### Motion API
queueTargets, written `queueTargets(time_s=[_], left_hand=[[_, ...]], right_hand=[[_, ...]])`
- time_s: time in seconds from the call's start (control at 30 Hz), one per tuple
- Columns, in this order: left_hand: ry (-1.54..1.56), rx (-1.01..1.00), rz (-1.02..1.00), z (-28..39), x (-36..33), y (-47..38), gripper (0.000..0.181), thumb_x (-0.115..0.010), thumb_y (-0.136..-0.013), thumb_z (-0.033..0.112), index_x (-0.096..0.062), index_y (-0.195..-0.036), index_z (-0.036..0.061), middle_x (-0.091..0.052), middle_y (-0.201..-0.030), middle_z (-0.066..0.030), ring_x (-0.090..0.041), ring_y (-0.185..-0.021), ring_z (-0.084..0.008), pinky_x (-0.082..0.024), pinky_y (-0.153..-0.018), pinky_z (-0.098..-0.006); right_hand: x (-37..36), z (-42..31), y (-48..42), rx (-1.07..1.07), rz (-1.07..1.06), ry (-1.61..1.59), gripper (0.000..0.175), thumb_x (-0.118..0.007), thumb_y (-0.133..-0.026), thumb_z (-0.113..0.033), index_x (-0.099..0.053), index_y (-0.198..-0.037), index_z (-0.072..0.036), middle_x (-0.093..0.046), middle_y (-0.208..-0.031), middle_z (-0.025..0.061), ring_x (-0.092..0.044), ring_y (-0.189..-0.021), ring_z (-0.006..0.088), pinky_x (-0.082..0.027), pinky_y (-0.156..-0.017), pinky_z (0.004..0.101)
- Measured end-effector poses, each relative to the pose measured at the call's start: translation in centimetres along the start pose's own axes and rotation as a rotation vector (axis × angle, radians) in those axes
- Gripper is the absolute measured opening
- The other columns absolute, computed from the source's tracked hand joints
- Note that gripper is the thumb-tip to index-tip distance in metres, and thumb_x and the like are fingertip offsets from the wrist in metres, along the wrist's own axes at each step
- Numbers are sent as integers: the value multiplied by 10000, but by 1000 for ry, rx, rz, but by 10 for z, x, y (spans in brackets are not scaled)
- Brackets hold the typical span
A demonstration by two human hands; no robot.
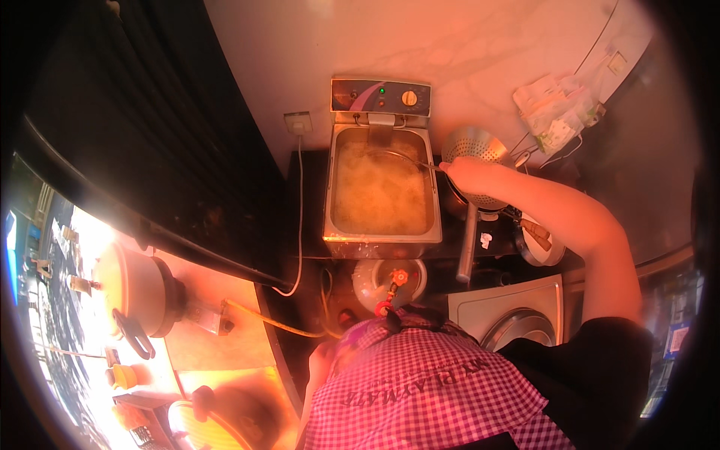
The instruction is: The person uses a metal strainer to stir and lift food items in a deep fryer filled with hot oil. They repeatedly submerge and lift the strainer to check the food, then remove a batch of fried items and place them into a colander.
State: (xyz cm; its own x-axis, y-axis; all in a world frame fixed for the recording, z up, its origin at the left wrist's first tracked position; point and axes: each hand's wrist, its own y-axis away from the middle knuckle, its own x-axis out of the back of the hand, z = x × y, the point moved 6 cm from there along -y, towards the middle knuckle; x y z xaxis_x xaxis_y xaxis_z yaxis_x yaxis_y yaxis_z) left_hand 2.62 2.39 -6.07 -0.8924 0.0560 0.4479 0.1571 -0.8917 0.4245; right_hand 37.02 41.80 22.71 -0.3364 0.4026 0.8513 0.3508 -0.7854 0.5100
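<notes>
My right hand [469,175] grips the thin metal handle of a round wire skimmer [394,154]. The skimmer's head dips into bubbling, foamy oil [379,194] in a stainless-steel electric deep fryer [328,214]. A green light glows on the fryer's control panel [363,97], beside a round dial [409,98]. Just behind and below my right hand is a perforated metal strainer [469,143], its long handle pointing towards me. At the left edge of the checked apron [427,377], part of my left hand or wrist [319,360] shows; its fingers are hidden.
Below the fryer stands a gas cylinder [363,281] with a red valve [399,277]. A pressure cooker [135,289] stands on the left counter. Wooden-handled utensils [537,233] lie over a pale dish [545,253] at right. Plastic bags [557,109] hang on the wall. A white cord [300,202] runs down from the socket.
</notes>
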Motion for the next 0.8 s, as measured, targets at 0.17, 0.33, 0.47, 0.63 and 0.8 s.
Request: queueTargets(time_s=[0.17,0.33,0.47,0.63,0.8], left_hand=[[112,123,41,5,7,0,317,-547,-907,271,-685,-1067,36,-685,-1004,-204,-662,-981,-336,-501,-840,-386],[117,142,81,8,12,6,345,-524,-908,299,-687,-1062,37,-688,-995,-205,-664,-974,-340,-503,-840,-393],[23,125,110,-4,14,14,348,-513,-893,287,-687,-1057,35,-690,-984,-210,-656,-981,-359,-503,-854,-410],[74,180,149,-16,13,18,348,-520,-888,273,-683,-1076,30,-690,-996,-212,-659,-990,-345,-502,-861,-400],[90,201,133,-18,8,14,345,-546,-893,274,-677,-1102,33,-690,-1013,-206,-655,-1014,-339,-499,-875,-390]], right_hand=[[22,27,-2,-71,-268,-256,387,-358,-993,-104,-460,-1360,-40,-643,-747,162,-617,-506,218,-511,-454,358],[38,38,-12,-31,-418,-250,380,-357,-1016,-158,-419,-1380,-72,-585,-683,70,-560,-543,161,-503,-496,307],[41,53,-34,37,-529,-182,380,-362,-1026,-182,-399,-1397,-112,-570,-689,54,-539,-543,147,-483,-490,290],[5,49,-55,7,-549,-411,397,-371,-1030,-188,-371,-1425,-150,-529,-668,46,-505,-533,130,-455,-473,281],[-31,31,-30,52,-656,-617,391,-439,-1019,-238,-392,-1399,-159,-528,-720,56,-484,-533,121,-435,-471,278]])
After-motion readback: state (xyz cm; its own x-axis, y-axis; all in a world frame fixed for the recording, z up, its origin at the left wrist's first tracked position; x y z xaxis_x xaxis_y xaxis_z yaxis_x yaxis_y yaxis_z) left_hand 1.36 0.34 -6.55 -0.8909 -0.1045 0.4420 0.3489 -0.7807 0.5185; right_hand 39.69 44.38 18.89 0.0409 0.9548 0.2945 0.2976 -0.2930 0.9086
